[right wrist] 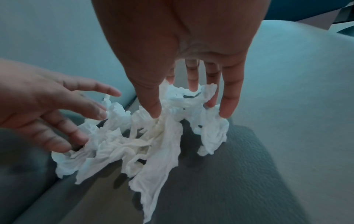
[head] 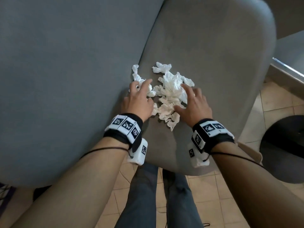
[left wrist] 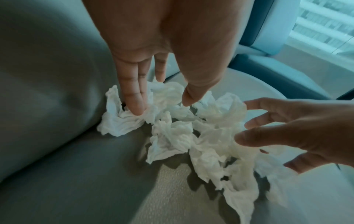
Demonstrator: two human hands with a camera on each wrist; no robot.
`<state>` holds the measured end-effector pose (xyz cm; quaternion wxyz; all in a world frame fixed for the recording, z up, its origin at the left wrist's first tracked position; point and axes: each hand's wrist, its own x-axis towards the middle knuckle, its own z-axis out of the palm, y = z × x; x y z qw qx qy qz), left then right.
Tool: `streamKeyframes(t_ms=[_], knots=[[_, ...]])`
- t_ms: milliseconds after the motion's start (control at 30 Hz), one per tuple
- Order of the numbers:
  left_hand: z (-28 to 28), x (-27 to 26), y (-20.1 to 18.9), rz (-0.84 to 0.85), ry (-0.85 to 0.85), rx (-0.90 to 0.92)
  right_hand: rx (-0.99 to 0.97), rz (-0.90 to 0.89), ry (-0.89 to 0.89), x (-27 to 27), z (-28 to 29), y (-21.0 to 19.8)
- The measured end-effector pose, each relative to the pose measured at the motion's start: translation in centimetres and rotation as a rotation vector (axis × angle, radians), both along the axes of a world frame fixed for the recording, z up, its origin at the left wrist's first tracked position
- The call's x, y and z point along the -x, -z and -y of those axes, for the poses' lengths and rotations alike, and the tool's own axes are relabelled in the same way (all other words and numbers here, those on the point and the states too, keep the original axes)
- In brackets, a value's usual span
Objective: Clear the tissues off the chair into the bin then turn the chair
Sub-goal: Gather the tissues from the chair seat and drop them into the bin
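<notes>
Seen from the head view, left to right: grey backrest point(head: 65, 79) filling the left of frame; left hand point(head: 139, 97) with fingers spread, tips touching the left edge of the crumpled white tissues point(head: 169, 94), nothing pinched or curled round; tissues lying in one loose heap on the chair seat point(head: 213, 46), close against the crease where seat meets backrest; right hand point(head: 194, 104) likewise spread, fingertips on the right side of the heap, thumb near its front edge; dark round shape point(head: 283, 148) on the tiled floor point(head: 271, 102) at far right, possibly the bin, though not clear enough to tell. In the left wrist view, straight fingers point(left wrist: 134, 97) resting on the leftmost wad, thumb just above the pile, right hand point(left wrist: 298, 133) reaching in from the right with splayed fingers. In the right wrist view, left hand point(right wrist: 53, 115) entering from the left, tissues point(right wrist: 145, 136) beneath both palms, right fingertips point(right wrist: 228, 106) dipping into the paper without gripping it. Judged stage: very start of the clearing step, hands bracketing the heap for gathering. Nothing lifted yet, nothing in any bin. Remaining: bunching and picking up all the tissues, carrying them to the bin, then turning the chair.
</notes>
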<state>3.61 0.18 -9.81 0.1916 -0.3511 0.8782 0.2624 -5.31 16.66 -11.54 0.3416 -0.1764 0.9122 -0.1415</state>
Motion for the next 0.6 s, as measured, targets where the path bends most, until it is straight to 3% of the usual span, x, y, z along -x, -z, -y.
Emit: streamKeyframes(t_ms=[167,300,600], knots=[[0.6,1.7,2.3,0.111,0.038,0.039,0.040,-0.038,0.021,0.8,0.3,2.1],[0.8,1.5,2.7,-0.055,-0.008,-0.014,0.086,-0.030,0.147,1.3,-0.4,2.5],[0.4,0.7,0.1,-0.381,-0.238,-0.067,0.204,0.106,0.664,2.9,-2.6,-0.2]])
